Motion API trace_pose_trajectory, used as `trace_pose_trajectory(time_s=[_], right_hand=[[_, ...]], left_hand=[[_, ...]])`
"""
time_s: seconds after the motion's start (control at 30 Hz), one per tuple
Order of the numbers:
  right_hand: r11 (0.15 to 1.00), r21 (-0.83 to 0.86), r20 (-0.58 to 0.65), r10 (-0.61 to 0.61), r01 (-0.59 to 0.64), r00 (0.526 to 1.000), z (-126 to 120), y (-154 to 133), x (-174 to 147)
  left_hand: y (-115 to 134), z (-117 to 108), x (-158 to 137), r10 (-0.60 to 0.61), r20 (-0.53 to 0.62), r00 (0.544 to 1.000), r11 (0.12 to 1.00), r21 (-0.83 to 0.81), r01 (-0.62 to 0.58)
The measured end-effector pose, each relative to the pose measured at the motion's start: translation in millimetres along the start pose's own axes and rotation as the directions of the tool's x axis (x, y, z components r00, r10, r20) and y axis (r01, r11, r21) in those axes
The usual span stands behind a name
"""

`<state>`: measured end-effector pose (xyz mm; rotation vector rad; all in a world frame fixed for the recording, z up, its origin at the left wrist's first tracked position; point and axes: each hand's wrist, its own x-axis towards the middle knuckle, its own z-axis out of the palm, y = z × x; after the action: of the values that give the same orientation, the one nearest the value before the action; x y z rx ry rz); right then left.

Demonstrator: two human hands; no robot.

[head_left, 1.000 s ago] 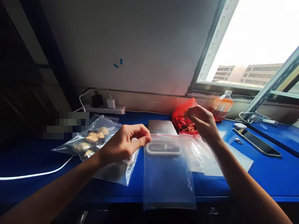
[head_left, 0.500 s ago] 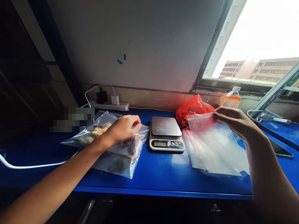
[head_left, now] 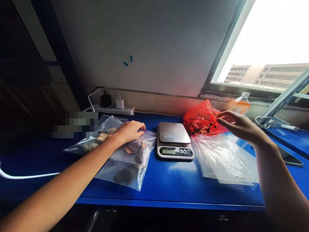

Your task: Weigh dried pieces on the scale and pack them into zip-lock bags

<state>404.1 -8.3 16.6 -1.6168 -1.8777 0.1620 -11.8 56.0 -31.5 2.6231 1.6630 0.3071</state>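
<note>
My left hand [head_left: 131, 130] lies over a filled clear zip bag [head_left: 142, 167], its fingers curled closed at the top edge. Brown and dark dried pieces show through that bag. A second zip bag [head_left: 83, 141] with pale round pieces sits behind my forearm. My right hand [head_left: 234, 124] pinches the edge of a red plastic bag [head_left: 200, 112], whose mouth shows reddish-brown dried pieces. Below it lies a stack of flat clear zip bags [head_left: 229, 164]. Between the hands stands a digital scale [head_left: 174, 132] with nothing on its metal plate; its reading is too blurred to tell.
A power strip [head_left: 96, 109] with a white charger [head_left: 119, 102] and cables runs along the wall. An orange drink bottle [head_left: 238, 103] stands under the window. A phone-like dark slab [head_left: 291, 159] lies at right. The blue table's front edge [head_left: 169, 203] is near me.
My right hand has let go of the clear bag it was lifting, which now lies on the stack, and is at the red bag. The red bag's mouth is wider. My left hand is lower.
</note>
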Motion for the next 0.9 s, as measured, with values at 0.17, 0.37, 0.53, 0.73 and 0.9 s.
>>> trace_pose_trajectory(time_s=[0.17,0.37,0.53,0.73,0.9], right_hand=[[0.943,0.2,0.176,-0.303,0.268,0.936,23,-91,4],[0.853,0.348,0.22,-0.478,0.39,0.85,77,-132,-6],[0.857,0.362,0.181,-0.45,0.367,0.874,96,-126,-23],[0.869,0.397,0.015,-0.33,0.297,0.944,100,-121,-21],[0.832,0.51,0.002,-0.254,0.218,0.967,107,-124,-24]], left_hand=[[3,-1,-4,-0.036,-0.004,0.999,0.999,0.025,0.036],[-8,0,5,-0.001,0.076,0.997,1.0,0.008,0.0],[-16,0,11,-0.001,0.073,0.997,1.0,-0.017,0.002],[4,-21,-8,0.145,-0.141,0.979,0.989,-0.018,-0.149],[41,-36,-36,0.411,-0.41,0.815,0.901,0.044,-0.432]])
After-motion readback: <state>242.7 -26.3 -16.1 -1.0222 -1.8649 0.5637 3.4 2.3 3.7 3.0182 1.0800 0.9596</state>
